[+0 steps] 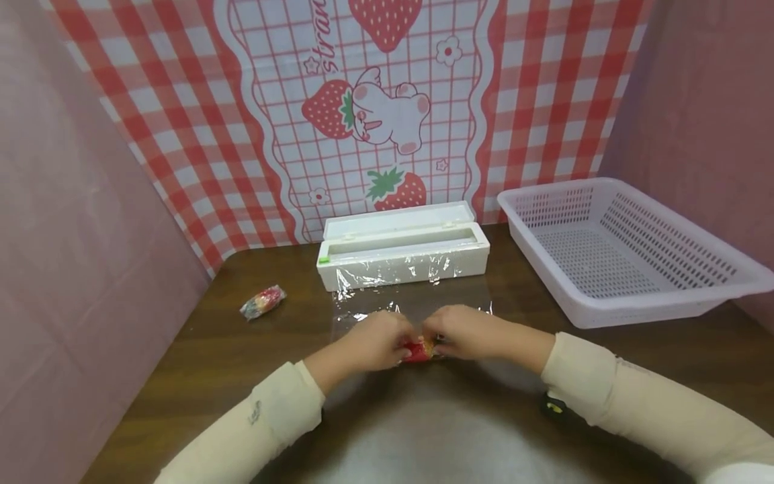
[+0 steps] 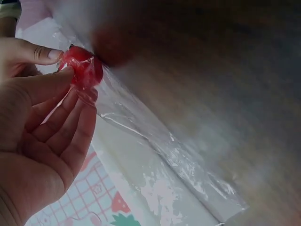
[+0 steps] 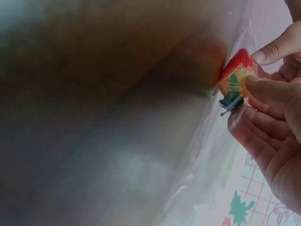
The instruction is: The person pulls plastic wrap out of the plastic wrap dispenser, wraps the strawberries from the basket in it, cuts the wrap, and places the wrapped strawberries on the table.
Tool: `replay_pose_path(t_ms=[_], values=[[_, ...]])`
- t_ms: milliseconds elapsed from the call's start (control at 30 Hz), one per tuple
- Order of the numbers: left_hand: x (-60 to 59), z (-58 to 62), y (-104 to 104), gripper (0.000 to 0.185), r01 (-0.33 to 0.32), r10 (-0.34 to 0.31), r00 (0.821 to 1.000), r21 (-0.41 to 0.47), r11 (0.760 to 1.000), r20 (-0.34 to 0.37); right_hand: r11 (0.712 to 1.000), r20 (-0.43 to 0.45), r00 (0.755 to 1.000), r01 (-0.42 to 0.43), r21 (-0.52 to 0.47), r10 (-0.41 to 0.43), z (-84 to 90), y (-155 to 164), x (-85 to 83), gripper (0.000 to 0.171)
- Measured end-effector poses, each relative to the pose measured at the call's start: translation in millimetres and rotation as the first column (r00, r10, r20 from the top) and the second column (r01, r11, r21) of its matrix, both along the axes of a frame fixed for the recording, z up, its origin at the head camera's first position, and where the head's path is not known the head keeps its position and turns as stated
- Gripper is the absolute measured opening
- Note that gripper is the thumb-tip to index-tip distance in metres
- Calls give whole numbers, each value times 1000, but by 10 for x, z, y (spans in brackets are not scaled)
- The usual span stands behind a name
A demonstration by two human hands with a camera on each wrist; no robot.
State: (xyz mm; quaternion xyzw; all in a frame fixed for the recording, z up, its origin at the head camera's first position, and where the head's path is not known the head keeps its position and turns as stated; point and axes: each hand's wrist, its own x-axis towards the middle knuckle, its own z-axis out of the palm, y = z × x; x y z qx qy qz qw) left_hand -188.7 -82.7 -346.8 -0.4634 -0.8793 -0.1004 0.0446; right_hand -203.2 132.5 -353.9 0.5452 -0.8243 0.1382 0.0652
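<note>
A small red toy fruit (image 1: 419, 350) lies on a sheet of clear cling film (image 1: 417, 306) on the brown table (image 1: 199, 376). Both hands meet over it. My left hand (image 1: 373, 341) pinches its left end, seen as a red lump (image 2: 83, 69) wrapped in film in the left wrist view. My right hand (image 1: 465, 333) pinches the other end, where the fruit (image 3: 237, 75) shows a yellow patch and a dark stem. The film (image 2: 160, 146) runs back to a white dispenser box (image 1: 404, 250) with its lid up.
A second small wrapped item (image 1: 263, 302) lies to the left on the table. A white perforated basket (image 1: 623, 252) stands at the right. A strawberry-print checked cloth (image 1: 375, 114) hangs behind, and pink walls close in on both sides.
</note>
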Motion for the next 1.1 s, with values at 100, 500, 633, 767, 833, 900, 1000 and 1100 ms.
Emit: replay_pose_path(t_ms=[100,500,633,767,833,900,1000,1100], values=[[-56,9,-32,11,1,-4,997,46,999,74,1000,62,998,-1,-26,3,8,3,-53,14],[-376,-1,-59,14,-93,71,933,45,995,352,999,281,959,38,7,-38,53,-5,-271,7],[-459,-15,-39,15,-109,90,932,36,993,350,996,355,932,86,-5,-79,24,2,-326,9],[-520,0,-20,15,-153,139,943,24,988,302,996,374,924,92,-7,-83,19,-8,-394,8],[-539,23,-15,16,-181,168,943,18,983,286,995,354,931,94,11,-92,37,-12,-422,9],[-546,58,-15,16,-194,180,942,24,981,284,993,311,943,114,31,-118,70,-8,-438,8],[-539,117,-27,15,-208,188,940,42,977,284,987,212,964,156,37,-161,146,7,-435,6],[-522,161,-46,13,-213,182,938,77,974,295,982,154,970,189,-6,-186,215,15,-408,8]])
